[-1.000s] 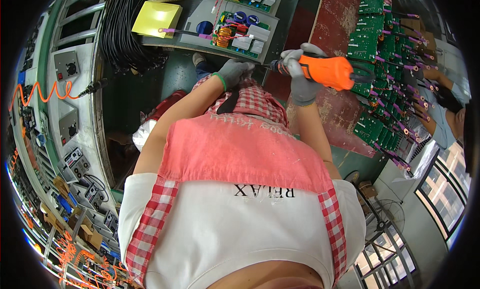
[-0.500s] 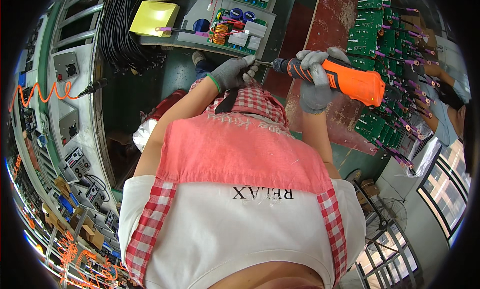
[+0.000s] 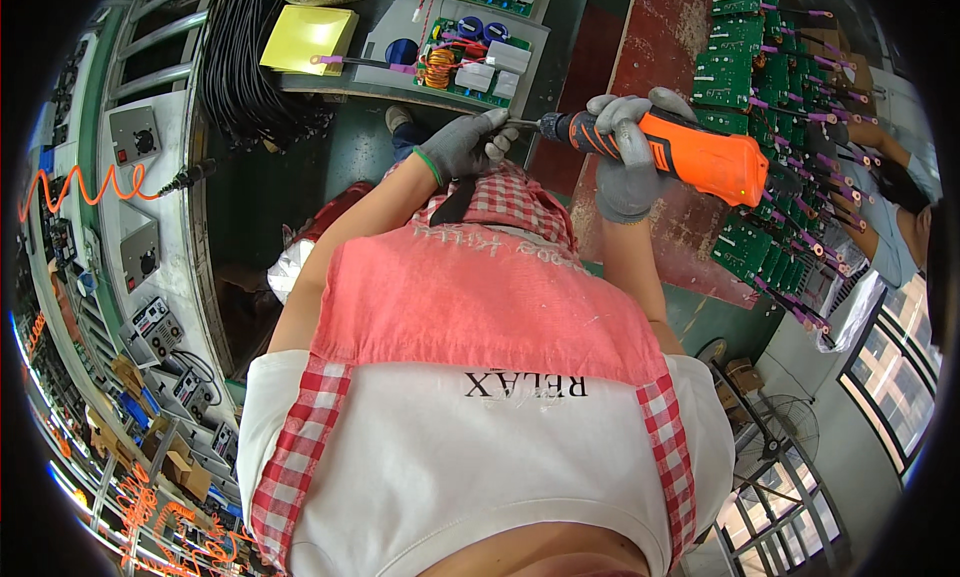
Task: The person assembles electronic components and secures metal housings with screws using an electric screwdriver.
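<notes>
My right hand (image 3: 630,162), in a grey glove, is wrapped round an orange and black cordless screwdriver (image 3: 705,157). The tool lies almost level, its chuck and thin metal bit (image 3: 522,124) pointing left. At the bit's tip is my left hand (image 3: 465,145), also gloved in grey with a green cuff. Its thumb and fingers are pinched together; what they hold is too small to make out. Just beyond the left hand, a green circuit board (image 3: 470,62) with copper coils, blue capacitors and pale heat sinks sits on a grey plate at the bench edge.
A yellow pad (image 3: 308,39) and a bundle of black cables (image 3: 235,67) lie to the left. On the right, rows of green boards (image 3: 725,72) with purple-ended leads stand on a worn red table (image 3: 650,57). Another person's arm (image 3: 875,142) is beyond them.
The screwdriver and my right hand have shifted slightly left and up, bringing the chuck closer to my left hand. My left hand has hardly moved and stays pinched.
</notes>
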Demonstrator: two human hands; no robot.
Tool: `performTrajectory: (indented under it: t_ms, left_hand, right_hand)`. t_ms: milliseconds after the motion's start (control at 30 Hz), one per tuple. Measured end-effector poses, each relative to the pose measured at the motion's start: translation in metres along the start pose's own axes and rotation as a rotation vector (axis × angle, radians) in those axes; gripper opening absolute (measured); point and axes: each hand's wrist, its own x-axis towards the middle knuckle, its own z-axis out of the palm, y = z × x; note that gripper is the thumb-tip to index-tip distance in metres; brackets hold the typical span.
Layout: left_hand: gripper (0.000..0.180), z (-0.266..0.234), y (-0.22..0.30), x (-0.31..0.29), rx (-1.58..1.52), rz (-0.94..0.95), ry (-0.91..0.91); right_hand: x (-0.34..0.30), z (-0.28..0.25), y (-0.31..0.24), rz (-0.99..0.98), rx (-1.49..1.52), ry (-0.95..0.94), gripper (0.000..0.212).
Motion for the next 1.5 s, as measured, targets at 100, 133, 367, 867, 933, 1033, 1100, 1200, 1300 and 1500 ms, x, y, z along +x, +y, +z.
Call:
performTrajectory:
  t_ms: [100,133,367,867,933,1033,1100,1200,1300,1500]
  left_hand:
    - [0.025,0.003,0.000,-0.002,-0.097,-0.049,-0.005]
    - [0.025,0.002,-0.001,-0.002,-0.101,-0.041,-0.032]
    - [0.023,-0.004,-0.001,-0.001,-0.129,-0.015,-0.052]
    - [0.023,-0.006,-0.008,0.003,-0.195,0.030,-0.054]
    - [0.026,-0.016,-0.009,0.007,-0.217,0.012,-0.106]
    - [0.029,-0.014,-0.007,0.007,-0.115,0.019,-0.058]
    - [0.031,-0.015,-0.006,0.007,0.006,0.053,0.041]
    - [0.030,-0.026,-0.005,0.015,0.230,0.182,0.153]
    - [0.024,-0.031,-0.004,0.024,0.202,0.313,0.229]
    - [0.019,-0.057,-0.002,0.044,0.199,0.382,0.114]
  right_hand:
    - [-0.002,-0.001,0.003,0.005,0.000,-0.005,0.048]
    - [-0.002,-0.002,0.003,0.005,0.000,-0.010,0.048]
    - [-0.002,0.004,0.005,-0.008,-0.018,-0.012,0.048]
    - [-0.004,0.016,0.007,0.010,-0.130,0.182,0.044]
    - [-0.006,0.016,0.011,0.020,-0.136,0.237,0.043]
    - [-0.007,0.015,0.017,0.001,-0.171,0.211,0.043]
    - [-0.008,0.014,0.022,-0.011,-0.187,0.200,0.043]
    - [-0.006,0.011,0.029,-0.019,-0.173,0.183,0.043]
    - [-0.004,0.010,0.036,-0.021,-0.183,0.172,0.044]
    - [-0.004,0.011,0.052,0.019,-0.204,0.141,0.042]
